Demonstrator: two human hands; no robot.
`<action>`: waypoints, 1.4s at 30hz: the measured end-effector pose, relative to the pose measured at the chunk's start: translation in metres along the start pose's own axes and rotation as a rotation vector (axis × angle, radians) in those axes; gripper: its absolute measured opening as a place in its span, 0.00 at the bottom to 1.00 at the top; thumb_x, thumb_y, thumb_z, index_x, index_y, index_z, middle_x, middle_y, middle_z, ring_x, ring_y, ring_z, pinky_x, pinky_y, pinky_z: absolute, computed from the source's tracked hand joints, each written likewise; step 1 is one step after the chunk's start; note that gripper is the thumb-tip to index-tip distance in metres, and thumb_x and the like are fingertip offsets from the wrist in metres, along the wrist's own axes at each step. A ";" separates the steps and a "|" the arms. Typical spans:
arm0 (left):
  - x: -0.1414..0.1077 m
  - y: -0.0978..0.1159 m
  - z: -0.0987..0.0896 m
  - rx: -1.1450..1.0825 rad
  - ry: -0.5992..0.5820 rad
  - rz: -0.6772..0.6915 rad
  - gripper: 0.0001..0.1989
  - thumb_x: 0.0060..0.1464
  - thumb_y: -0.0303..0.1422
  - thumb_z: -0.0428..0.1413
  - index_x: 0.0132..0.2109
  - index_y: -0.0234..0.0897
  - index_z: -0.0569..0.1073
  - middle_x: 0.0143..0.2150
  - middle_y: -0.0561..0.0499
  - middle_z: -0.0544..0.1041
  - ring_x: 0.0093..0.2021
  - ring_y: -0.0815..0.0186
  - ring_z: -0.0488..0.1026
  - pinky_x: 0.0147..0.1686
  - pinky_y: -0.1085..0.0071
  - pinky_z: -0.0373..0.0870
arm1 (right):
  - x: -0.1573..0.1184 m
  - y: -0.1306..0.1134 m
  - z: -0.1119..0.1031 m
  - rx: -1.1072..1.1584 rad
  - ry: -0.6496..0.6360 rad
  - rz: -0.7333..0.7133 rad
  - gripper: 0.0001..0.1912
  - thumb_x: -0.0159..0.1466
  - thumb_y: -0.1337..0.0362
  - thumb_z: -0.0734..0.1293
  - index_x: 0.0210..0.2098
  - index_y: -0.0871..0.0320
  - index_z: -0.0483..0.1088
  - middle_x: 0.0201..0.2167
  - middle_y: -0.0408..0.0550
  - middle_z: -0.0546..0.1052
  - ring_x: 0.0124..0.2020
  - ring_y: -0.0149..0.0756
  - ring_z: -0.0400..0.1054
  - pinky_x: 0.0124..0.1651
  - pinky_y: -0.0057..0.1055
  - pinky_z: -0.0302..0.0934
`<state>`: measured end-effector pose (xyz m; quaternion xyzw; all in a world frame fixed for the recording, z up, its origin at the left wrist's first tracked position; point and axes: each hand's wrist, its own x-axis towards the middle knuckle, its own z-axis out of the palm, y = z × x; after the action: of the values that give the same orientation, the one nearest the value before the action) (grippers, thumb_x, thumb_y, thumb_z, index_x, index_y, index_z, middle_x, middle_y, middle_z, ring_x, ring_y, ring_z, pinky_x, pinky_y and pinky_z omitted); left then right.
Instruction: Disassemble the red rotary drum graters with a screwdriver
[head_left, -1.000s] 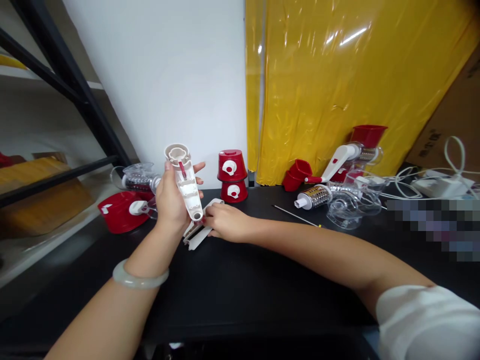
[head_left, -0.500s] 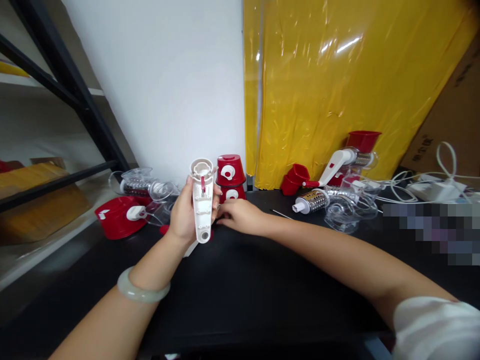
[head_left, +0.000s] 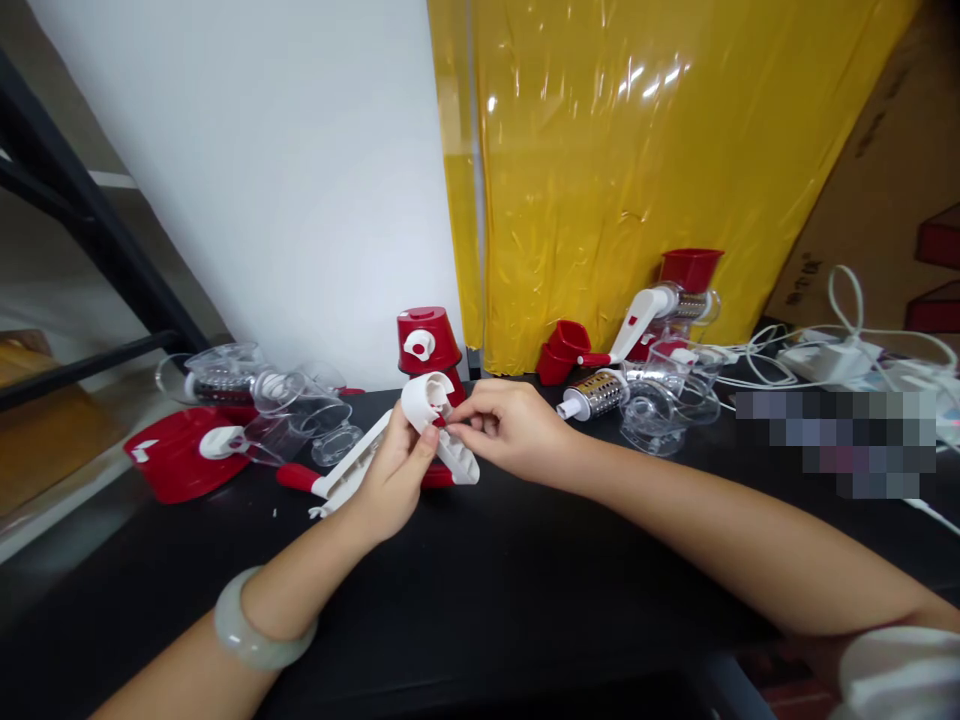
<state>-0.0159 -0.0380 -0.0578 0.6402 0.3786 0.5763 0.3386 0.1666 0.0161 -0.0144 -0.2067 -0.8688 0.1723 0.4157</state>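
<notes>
My left hand [head_left: 395,480] is closed around a hollow white plastic crank arm [head_left: 424,400], part of a rotary grater. The arm is tilted, its round end up and its ribbed inside facing right. A small red plastic piece [head_left: 440,422] shows inside it. My right hand [head_left: 514,425] pinches with thumb and forefinger right at that red piece; what lies between the fingertips is too small to make out. Behind my left hand, another white crank part [head_left: 361,456] with a red knob [head_left: 298,477] lies on the black table [head_left: 525,590].
Stacked red grater bases [head_left: 427,340] stand behind my hands. On the left lies a red base [head_left: 176,460] beside clear plastic parts [head_left: 319,405]. To the right are a metal grater drum [head_left: 596,393], red hoppers [head_left: 561,352], an assembled grater [head_left: 637,320] and white cables [head_left: 772,350].
The crank arm has turned from upright to tilted, its inside now facing right. My right hand has come up from behind it to its red piece. The view has shifted a little.
</notes>
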 end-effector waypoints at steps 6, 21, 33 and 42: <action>-0.001 -0.002 0.001 0.213 0.011 0.092 0.22 0.64 0.45 0.53 0.60 0.43 0.64 0.56 0.44 0.71 0.56 0.58 0.69 0.61 0.57 0.63 | -0.005 0.006 0.002 0.004 -0.045 -0.004 0.04 0.60 0.70 0.70 0.30 0.61 0.78 0.25 0.42 0.71 0.27 0.26 0.64 0.32 0.26 0.56; -0.002 -0.005 0.000 0.291 -0.060 0.067 0.24 0.61 0.40 0.58 0.60 0.46 0.61 0.56 0.45 0.70 0.51 0.61 0.73 0.41 0.71 0.75 | -0.012 0.010 0.008 0.277 -0.020 0.156 0.07 0.52 0.74 0.72 0.23 0.59 0.70 0.21 0.36 0.67 0.23 0.23 0.58 0.28 0.24 0.54; 0.001 -0.009 -0.002 0.283 0.027 0.060 0.25 0.55 0.41 0.63 0.57 0.45 0.66 0.54 0.46 0.73 0.50 0.58 0.75 0.48 0.65 0.75 | -0.022 0.019 0.031 0.631 0.025 0.413 0.10 0.51 0.66 0.72 0.32 0.58 0.70 0.22 0.33 0.68 0.22 0.22 0.61 0.27 0.23 0.55; 0.002 -0.011 -0.002 0.320 -0.012 0.070 0.24 0.56 0.41 0.62 0.58 0.44 0.66 0.52 0.45 0.75 0.48 0.56 0.77 0.43 0.64 0.77 | -0.026 0.023 0.039 0.571 0.049 0.440 0.11 0.50 0.64 0.72 0.32 0.58 0.70 0.23 0.34 0.68 0.24 0.23 0.60 0.29 0.24 0.56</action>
<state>-0.0192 -0.0309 -0.0658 0.7022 0.4410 0.5163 0.2139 0.1557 0.0182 -0.0652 -0.2682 -0.7101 0.4883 0.4306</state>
